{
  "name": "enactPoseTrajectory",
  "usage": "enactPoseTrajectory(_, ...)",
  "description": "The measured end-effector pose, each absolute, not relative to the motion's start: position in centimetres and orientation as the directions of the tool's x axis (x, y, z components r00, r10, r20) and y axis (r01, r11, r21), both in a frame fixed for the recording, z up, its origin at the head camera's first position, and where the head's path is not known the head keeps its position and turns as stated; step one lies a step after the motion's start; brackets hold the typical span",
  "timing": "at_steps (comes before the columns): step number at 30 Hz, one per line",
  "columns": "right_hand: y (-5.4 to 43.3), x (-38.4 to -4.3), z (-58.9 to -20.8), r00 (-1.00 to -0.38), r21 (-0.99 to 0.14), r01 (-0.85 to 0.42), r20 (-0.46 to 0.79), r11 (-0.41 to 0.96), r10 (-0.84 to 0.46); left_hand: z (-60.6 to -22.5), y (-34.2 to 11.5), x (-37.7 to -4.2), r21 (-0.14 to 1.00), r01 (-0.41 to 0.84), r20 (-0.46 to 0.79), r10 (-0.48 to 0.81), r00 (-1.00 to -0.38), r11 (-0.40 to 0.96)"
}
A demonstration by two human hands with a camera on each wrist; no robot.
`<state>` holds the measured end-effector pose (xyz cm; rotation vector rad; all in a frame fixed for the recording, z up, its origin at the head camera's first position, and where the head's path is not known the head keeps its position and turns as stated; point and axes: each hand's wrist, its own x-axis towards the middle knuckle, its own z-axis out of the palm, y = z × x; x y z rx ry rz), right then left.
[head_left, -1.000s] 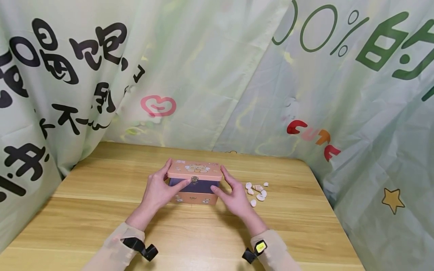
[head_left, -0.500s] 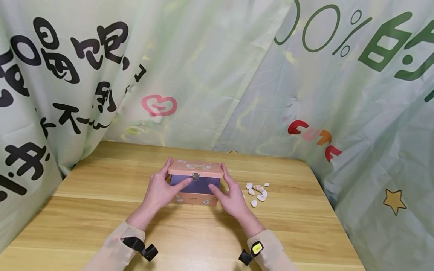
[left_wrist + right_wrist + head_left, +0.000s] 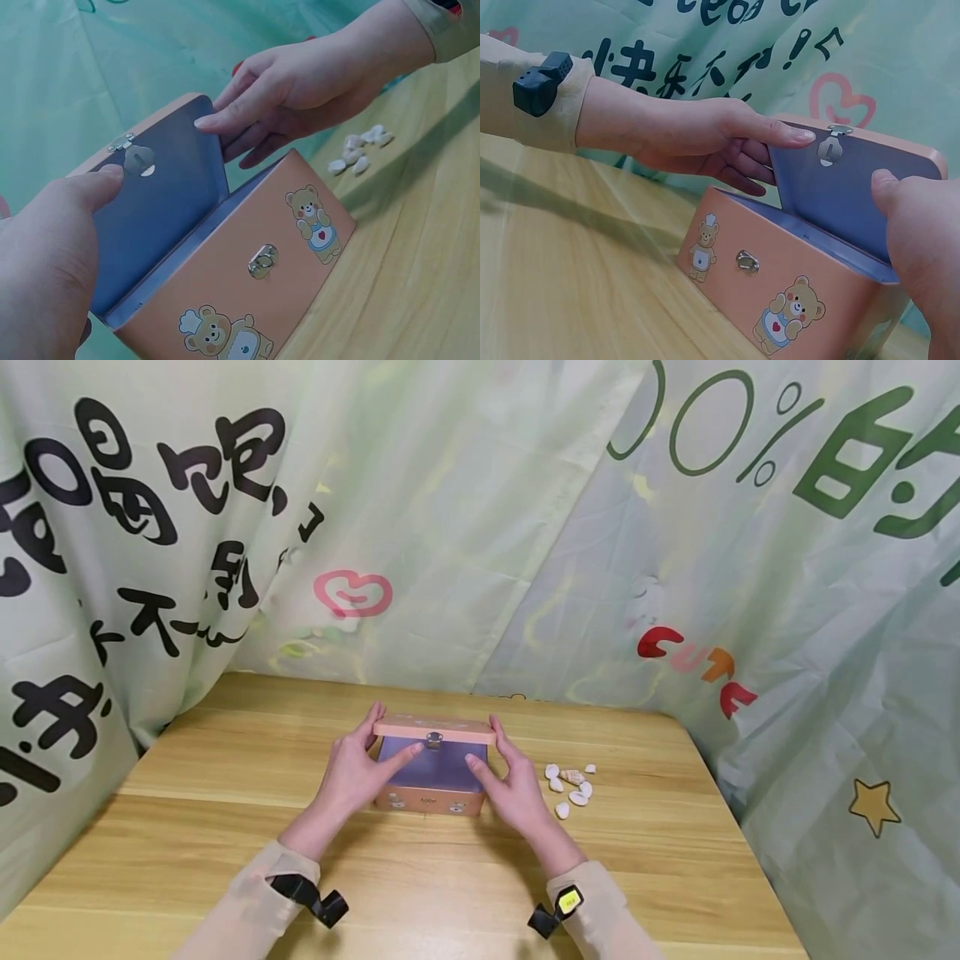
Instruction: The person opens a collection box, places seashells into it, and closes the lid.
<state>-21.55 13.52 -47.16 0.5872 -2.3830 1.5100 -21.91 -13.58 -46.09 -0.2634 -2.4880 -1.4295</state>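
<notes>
An orange-pink hinged box with printed bears stands on the wooden table, its lid raised and tipped back to show a blue-grey inner side. My left hand holds the lid at its left end, thumb close to the metal clasp. At the other end my right hand grips the lid, its thumb along the inner face and its fingers behind. A small metal catch sits on the box front. Most of the box's inside is hidden from these angles.
Several white seashells and a striped spiral shell lie on the table to the right of the box. A printed curtain hangs behind the table and along both sides.
Both hands have swung the lid further up and back, so more of its inner face shows. The box body and shells have stayed in place.
</notes>
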Motion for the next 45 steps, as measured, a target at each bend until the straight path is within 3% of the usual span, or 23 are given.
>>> enactPoseTrajectory(19, 13.4, -22.2, -46.0, -0.910, -0.817, -0.414, 0.374, 0.402, -0.177, -45.1, -13.5, -22.9, 0.812, 0.289, 0.306, 0.050, -0.951, 0.507)
enactPoseTrajectory(45, 13.6, -24.4, -44.9, -0.900, -0.810, -0.435, 0.383, 0.393, -0.207, -44.5, -14.1, -24.7, 0.807, 0.323, 0.313, 0.105, -0.944, 0.495)
